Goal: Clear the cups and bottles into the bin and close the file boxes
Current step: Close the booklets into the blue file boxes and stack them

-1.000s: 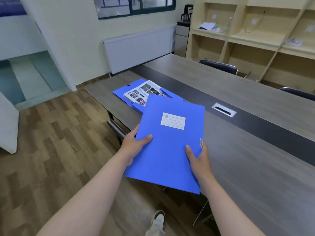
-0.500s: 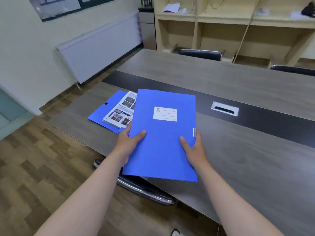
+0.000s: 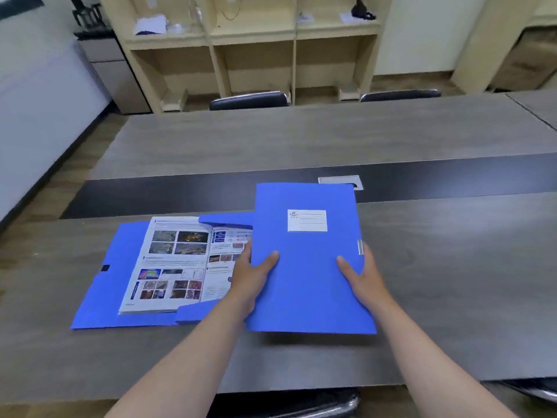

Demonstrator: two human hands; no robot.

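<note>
Closed file box now over table, hiding both hands' fingers.

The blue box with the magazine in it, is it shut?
No, the open file box lies spread flat on the table with the magazine showing.

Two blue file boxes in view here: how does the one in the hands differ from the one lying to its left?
The held file box is shut, with a white label on its cover; the left file box lies open and flat on the table.
The held file box is gripped at its sides by the left hand and right hand; nothing grips the left file box.
The left file box shows an open brochure; the held one's contents are hidden.
Both are blue.
</note>
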